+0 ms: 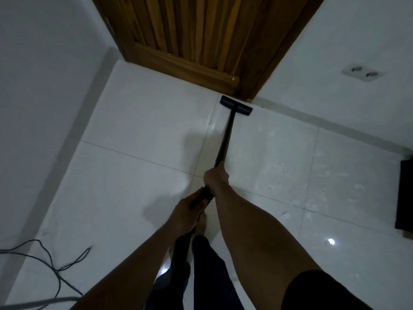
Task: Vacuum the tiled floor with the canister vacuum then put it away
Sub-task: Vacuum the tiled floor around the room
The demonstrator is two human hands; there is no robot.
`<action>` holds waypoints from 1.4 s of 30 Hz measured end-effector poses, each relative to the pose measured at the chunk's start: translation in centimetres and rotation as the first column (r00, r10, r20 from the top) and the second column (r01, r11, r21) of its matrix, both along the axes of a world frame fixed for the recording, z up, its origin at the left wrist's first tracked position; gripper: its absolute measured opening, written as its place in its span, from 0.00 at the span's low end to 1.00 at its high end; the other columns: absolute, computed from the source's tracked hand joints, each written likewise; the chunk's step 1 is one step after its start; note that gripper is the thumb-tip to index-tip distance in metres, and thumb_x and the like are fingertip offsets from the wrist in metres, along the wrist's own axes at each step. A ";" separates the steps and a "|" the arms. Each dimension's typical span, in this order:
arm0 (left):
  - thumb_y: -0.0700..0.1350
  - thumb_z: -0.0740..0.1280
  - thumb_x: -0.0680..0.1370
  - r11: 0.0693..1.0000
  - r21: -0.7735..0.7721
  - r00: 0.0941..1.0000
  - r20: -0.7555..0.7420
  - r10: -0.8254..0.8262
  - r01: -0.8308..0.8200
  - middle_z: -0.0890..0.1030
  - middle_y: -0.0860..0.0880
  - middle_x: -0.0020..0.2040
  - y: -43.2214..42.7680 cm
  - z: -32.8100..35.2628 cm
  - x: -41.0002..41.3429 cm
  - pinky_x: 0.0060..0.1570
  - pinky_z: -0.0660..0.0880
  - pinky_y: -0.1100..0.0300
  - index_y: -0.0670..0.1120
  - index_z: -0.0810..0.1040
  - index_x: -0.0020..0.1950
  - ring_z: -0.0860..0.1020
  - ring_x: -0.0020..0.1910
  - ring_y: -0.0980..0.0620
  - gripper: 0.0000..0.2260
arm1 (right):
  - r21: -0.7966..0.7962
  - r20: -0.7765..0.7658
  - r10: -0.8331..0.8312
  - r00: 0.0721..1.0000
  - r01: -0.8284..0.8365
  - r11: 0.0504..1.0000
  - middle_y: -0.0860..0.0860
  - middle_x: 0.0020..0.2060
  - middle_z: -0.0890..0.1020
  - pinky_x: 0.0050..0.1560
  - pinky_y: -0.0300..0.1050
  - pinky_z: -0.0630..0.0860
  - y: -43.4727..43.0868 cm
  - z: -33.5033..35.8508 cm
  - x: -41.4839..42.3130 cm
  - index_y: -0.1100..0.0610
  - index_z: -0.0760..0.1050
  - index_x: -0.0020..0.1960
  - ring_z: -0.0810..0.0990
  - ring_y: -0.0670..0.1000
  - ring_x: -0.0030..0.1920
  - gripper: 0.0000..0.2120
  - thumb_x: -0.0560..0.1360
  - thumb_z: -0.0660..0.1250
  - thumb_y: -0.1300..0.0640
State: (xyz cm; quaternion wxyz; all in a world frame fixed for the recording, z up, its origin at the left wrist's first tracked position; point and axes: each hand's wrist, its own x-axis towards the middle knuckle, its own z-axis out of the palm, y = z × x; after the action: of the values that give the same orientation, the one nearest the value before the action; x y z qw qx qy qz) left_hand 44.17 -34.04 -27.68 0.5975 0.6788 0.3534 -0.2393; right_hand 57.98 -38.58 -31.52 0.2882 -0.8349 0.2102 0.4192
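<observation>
Black and slim, the vacuum wand [224, 142] is running from the hands up to a flat floor nozzle [236, 106] at about twelve o'clock, which is resting on the tiled floor [138, 121] just beside the foot of a slatted wooden door [201, 36]. The canister itself is lying outside the view, and the wand's lower end is disappearing behind the hands and dark trouser legs. The right hand [216, 176] is wrapping fully closed round the wand higher up; the left hand [190, 209] is curling round the thicker grip just below it, fingers closed on it. White glossy tiles are filling the room's floor, with pale scuffs or crumbs scattered at three o'clock, too faint to identify. White walls are meeting at the door; a double wall socket [363, 72] is sitting at two o'clock. A thin dark cable [53, 265] is looping at eight o'clock, and a dark object [405, 195] is being cut off by the edge at three o'clock.
</observation>
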 end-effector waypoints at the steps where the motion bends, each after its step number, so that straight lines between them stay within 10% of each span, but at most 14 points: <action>1: 0.52 0.62 0.83 1.000 -0.002 1.000 -0.006 0.014 -0.014 0.82 0.40 0.61 0.0 -0.1 0.6 0.49 0.78 0.54 0.56 0.64 0.78 0.82 0.55 0.45 0.23 | -0.004 -0.006 0.008 1.000 -0.008 1.000 0.58 0.63 0.77 0.39 0.45 0.74 0.1 -0.1 0.6 0.48 0.46 0.82 0.76 0.54 0.43 0.37 0.79 0.58 0.64; 4: 0.51 0.62 0.83 1.000 -0.013 1.000 -0.013 -0.011 0.011 0.83 0.49 0.45 0.0 -0.4 2.0 0.35 0.74 0.64 0.55 0.64 0.78 0.79 0.32 0.60 0.22 | -0.003 -0.037 0.029 0.999 -0.029 1.000 0.58 0.63 0.77 0.37 0.45 0.74 -0.1 -0.3 2.1 0.47 0.44 0.82 0.75 0.52 0.41 0.37 0.79 0.58 0.64; 11: 0.48 0.61 0.84 0.994 -0.103 0.998 -0.046 -0.032 0.027 0.78 0.50 0.30 -0.9 0.1 3.2 0.26 0.72 0.65 0.54 0.65 0.76 0.76 0.31 0.48 0.20 | -0.017 -0.089 0.012 0.996 -0.014 1.000 0.59 0.64 0.77 0.41 0.47 0.77 -1.6 -1.1 2.4 0.43 0.44 0.81 0.76 0.54 0.43 0.40 0.78 0.58 0.67; 22: 0.51 0.62 0.83 0.999 -0.011 0.998 -0.042 -0.038 0.038 0.77 0.35 0.65 -1.8 2.7 1.3 0.50 0.79 0.48 0.55 0.63 0.78 0.77 0.60 0.33 0.23 | 0.089 0.024 -0.055 0.998 0.053 0.995 0.58 0.68 0.74 0.43 0.44 0.74 -2.5 1.6 0.2 0.47 0.48 0.82 0.80 0.57 0.55 0.35 0.80 0.57 0.64; 28: 0.53 0.61 0.83 0.998 0.025 0.998 0.019 -0.063 0.062 0.82 0.48 0.39 -3.3 4.8 -4.3 0.29 0.74 0.61 0.56 0.68 0.76 0.75 0.26 0.58 0.20 | 0.115 0.070 -0.094 0.993 0.085 0.990 0.58 0.68 0.74 0.42 0.44 0.74 -3.8 3.9 -5.4 0.45 0.47 0.82 0.79 0.55 0.50 0.35 0.80 0.57 0.63; 31: 0.54 0.60 0.83 0.993 0.069 0.990 0.098 -0.105 0.098 0.85 0.44 0.50 -4.5 7.0 -8.9 0.33 0.75 0.66 0.55 0.67 0.77 0.77 0.30 0.63 0.21 | 0.131 0.134 -0.086 0.987 0.068 0.989 0.58 0.68 0.74 0.45 0.43 0.74 -5.3 5.3 -10.0 0.46 0.48 0.82 0.79 0.57 0.57 0.35 0.80 0.57 0.64; 34: 0.52 0.61 0.84 0.990 0.091 0.985 0.126 -0.115 0.104 0.84 0.44 0.56 -6.5 8.8 -14.2 0.51 0.80 0.50 0.56 0.66 0.77 0.84 0.51 0.47 0.20 | 0.145 0.146 -0.056 0.988 0.034 0.989 0.59 0.69 0.74 0.45 0.45 0.75 -7.5 7.4 -14.9 0.47 0.48 0.82 0.79 0.58 0.58 0.35 0.81 0.57 0.63; 38: 0.49 0.61 0.84 0.974 0.124 0.965 0.162 -0.206 0.187 0.77 0.53 0.32 -9.5 9.5 -22.1 0.29 0.74 0.59 0.55 0.71 0.73 0.74 0.25 0.59 0.17 | 0.167 0.202 -0.005 0.979 -0.029 0.985 0.59 0.66 0.75 0.34 0.40 0.71 -11.5 9.7 -22.7 0.49 0.48 0.82 0.76 0.50 0.44 0.33 0.81 0.57 0.62; 42: 0.52 0.61 0.83 0.978 0.093 0.961 0.190 -0.201 0.187 0.77 0.49 0.34 -13.2 10.9 -29.3 0.28 0.75 0.61 0.60 0.69 0.73 0.74 0.26 0.56 0.17 | 0.143 0.211 0.002 0.978 -0.033 0.989 0.59 0.65 0.76 0.41 0.44 0.74 -15.2 11.2 -29.7 0.49 0.48 0.82 0.78 0.55 0.49 0.34 0.80 0.57 0.62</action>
State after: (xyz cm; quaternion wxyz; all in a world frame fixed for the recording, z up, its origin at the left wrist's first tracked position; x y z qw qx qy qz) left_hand 14.91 -47.29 -16.82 0.5779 0.7522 0.2325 -0.2148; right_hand 28.30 -53.80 -20.28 0.3654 -0.8529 0.1401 0.3455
